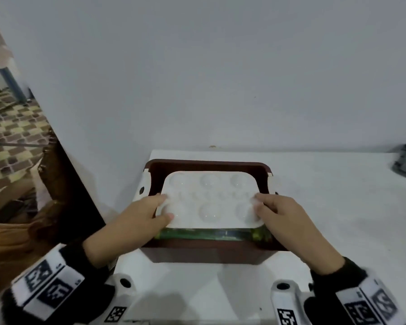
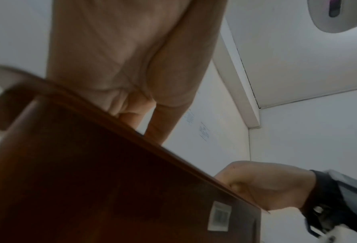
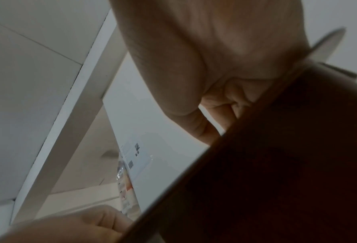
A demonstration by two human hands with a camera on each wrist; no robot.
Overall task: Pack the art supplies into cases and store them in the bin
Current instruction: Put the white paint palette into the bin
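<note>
Palette (image 1: pixel 210 202): white, rectangular, round wells, lying flat over the open brown bin (image 1: pixel 206 253). Left hand (image 1: pixel 138 216) pinches its left edge, right hand (image 1: pixel 284 214) its right edge; palette spans between both grips. A green case (image 1: pixel 209 233) shows just below. Wrist views show only palms and the bin's outer wall, with a barcode sticker (image 2: pixel 219 215).

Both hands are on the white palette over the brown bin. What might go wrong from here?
1. The palette spans nearly the whole bin opening, so it may jam or tilt against a wall.
2. The left hand and right hand grip its ends beside the walls; fingers may get pinched.
</note>
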